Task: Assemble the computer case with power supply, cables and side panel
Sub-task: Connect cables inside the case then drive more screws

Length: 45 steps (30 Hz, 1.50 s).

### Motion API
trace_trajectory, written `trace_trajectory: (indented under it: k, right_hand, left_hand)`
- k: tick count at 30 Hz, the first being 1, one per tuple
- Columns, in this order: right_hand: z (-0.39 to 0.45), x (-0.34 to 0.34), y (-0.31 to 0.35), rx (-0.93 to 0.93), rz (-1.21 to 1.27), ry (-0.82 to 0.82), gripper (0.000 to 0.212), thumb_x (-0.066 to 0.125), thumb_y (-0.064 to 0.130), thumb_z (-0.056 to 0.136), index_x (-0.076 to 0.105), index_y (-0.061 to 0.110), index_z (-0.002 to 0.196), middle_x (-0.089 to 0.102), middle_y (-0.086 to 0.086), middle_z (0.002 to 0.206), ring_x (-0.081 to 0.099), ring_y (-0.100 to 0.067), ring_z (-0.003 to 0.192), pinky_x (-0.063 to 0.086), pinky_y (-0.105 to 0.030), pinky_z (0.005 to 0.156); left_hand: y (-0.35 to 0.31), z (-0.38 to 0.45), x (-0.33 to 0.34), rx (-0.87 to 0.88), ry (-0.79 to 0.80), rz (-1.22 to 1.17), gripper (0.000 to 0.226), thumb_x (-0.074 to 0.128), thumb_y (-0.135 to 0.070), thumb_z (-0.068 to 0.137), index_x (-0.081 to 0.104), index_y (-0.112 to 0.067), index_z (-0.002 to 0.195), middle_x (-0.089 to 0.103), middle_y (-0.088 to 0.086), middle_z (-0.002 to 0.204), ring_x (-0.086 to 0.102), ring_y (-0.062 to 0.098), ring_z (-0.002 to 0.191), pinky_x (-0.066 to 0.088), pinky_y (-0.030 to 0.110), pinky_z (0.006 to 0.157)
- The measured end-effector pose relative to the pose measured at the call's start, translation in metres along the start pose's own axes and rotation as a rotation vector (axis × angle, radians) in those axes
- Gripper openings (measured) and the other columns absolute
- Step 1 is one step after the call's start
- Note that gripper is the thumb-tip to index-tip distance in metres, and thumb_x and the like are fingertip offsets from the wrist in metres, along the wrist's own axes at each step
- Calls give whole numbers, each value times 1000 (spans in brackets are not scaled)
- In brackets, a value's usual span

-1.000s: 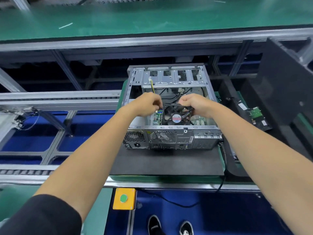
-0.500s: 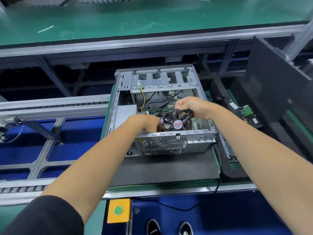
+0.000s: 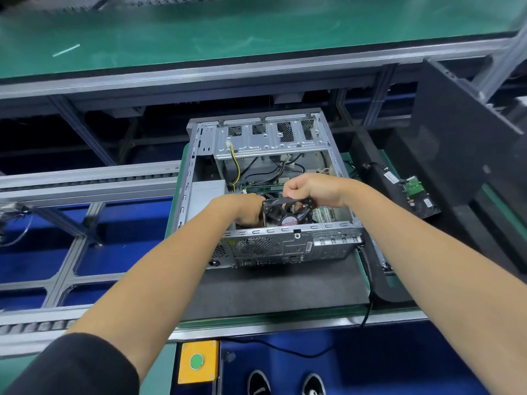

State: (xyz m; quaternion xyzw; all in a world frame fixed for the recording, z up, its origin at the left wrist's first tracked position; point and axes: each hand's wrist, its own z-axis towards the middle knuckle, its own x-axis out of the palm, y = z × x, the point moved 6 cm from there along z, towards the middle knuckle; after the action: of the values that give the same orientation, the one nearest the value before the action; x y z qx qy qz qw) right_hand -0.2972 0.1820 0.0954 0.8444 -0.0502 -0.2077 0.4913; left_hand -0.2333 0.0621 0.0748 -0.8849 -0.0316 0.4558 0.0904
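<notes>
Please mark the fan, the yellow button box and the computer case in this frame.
fan (image 3: 288, 216): head view, on the hub and its red sticker.
button box (image 3: 198, 361): head view, on the green button in the yellow box's middle.
case (image 3: 258, 246): head view, on the rear panel's round vent grille.

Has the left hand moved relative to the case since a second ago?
Yes. The left hand has dropped from the case's middle toward its near rear panel, now beside the fan.

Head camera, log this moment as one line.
stage: cable work in open computer case | left hand: inside case | right hand: grips black cable above fan
</notes>
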Motion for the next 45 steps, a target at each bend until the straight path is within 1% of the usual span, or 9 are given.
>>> trace_trajectory:
  k: [4, 10, 17, 20, 25, 29, 34, 40, 45]
  right_hand:
    - [1, 7, 3, -22, -37, 18, 36, 43, -4, 98, 39, 16, 68, 42, 7, 70, 40, -12, 61, 38, -28, 70]
    - [0, 13, 7, -41, -94, 35, 32, 44, -2, 98, 42, 16, 71, 42, 2, 75, 38, -20, 76, 38, -27, 70]
    - [6, 24, 12, -37, -111, 62, 30, 42, 5, 103, 40, 17, 76, 34, 2, 72, 23, -18, 67, 19, -35, 63]
    - [8, 32, 23, -62, -183, 80, 28, 46, 12, 104, 43, 18, 76, 39, 7, 72, 32, -12, 66, 29, -27, 66]
    - [9, 43, 36, -91, -246, 87, 30, 46, 17, 106, 44, 18, 76, 46, 18, 68, 44, -8, 70, 35, -28, 75]
    - [3, 43, 36, -90, -320, 48, 26, 46, 23, 106, 46, 18, 80, 42, 2, 77, 39, -15, 75, 31, -30, 69]
    - [1, 46, 39, -102, -356, -3, 25, 47, 27, 106, 49, 19, 81, 46, 3, 77, 38, -16, 72, 32, -31, 67]
    - [-2, 46, 45, -117, -447, -67, 23, 48, 27, 105, 49, 20, 82, 48, 5, 75, 39, -10, 64, 34, -26, 61]
    - [-2, 55, 45, -129, -493, -45, 21, 47, 26, 105, 50, 16, 86, 52, 2, 81, 42, -11, 67, 36, -26, 62]
  left_hand:
    - [4, -4, 2, -50, 133, 107, 29, 43, -4, 91, 39, -16, 65, 41, 3, 66, 33, 16, 58, 30, 29, 55]
    - [6, -9, -2, -74, 272, 199, 36, 41, 3, 88, 29, -13, 58, 28, 3, 61, 21, 16, 55, 22, 30, 54]
    - [17, -13, -36, 15, 8, -88, 27, 46, 5, 87, 62, -15, 77, 57, -2, 69, 46, 14, 58, 41, 27, 54]
    - [25, -21, -50, 70, -69, -303, 15, 56, -11, 95, 69, -13, 87, 68, -8, 76, 59, 6, 62, 51, 23, 64]
    - [27, -32, -44, 87, 29, -346, 32, 51, -17, 99, 55, -17, 67, 47, -18, 50, 51, -2, 46, 39, 8, 51]
    - [23, -39, -40, 106, 48, -367, 34, 44, -14, 101, 48, -9, 68, 39, -6, 59, 43, 8, 55, 49, 16, 65]
    - [24, -52, -40, 144, 52, -412, 22, 59, -21, 96, 65, -24, 75, 55, -19, 56, 60, 5, 62, 51, 16, 69]
    - [20, -57, -43, 212, -108, -392, 11, 64, -10, 90, 73, -16, 91, 61, -14, 67, 53, 2, 61, 50, 15, 61]
    - [20, -55, -40, 195, -99, -343, 9, 65, -9, 88, 71, -14, 84, 56, -17, 60, 47, -1, 54, 41, 9, 54]
